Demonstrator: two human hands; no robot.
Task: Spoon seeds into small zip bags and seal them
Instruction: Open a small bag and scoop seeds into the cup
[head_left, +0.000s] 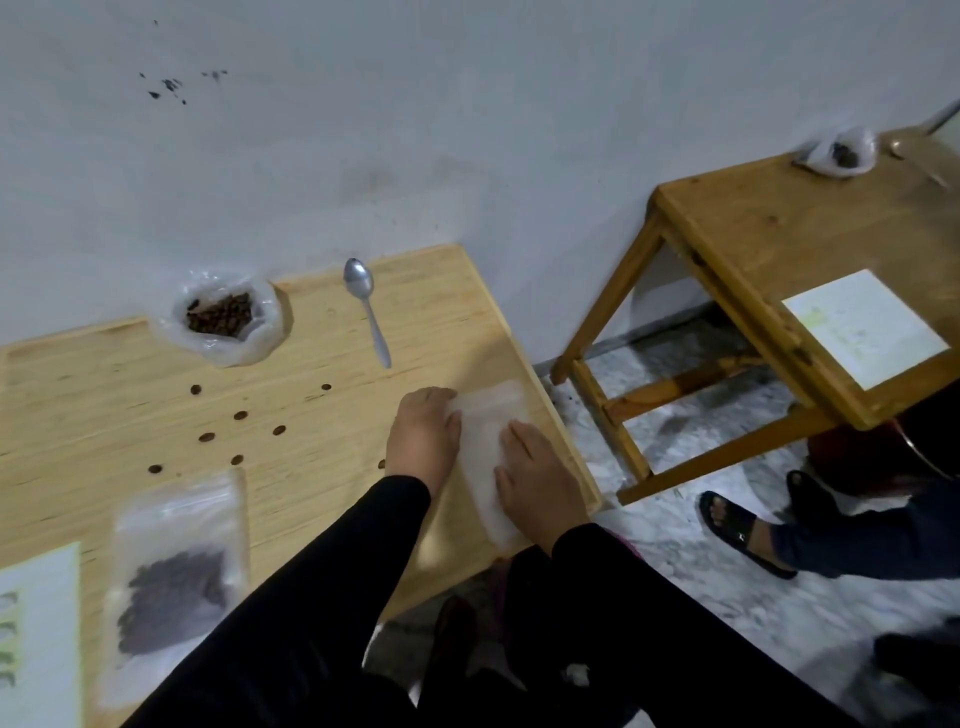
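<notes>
The empty zip bag, right of the spoon, is held flat by the left hand and right hand, fingers fairly straight; its mouth should be opened fully before seeds are spooned.

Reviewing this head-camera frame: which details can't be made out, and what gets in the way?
- Small empty clear zip bag: seal state unreadable, since the left hand and right hand cover it, with motion blur.
- White printed sheet: cut off by the left frame edge; print blurred.
- Filled clear zip bag of dark seeds: blurred; closure unclear.
- Fingertips of both hands: hidden.
</notes>
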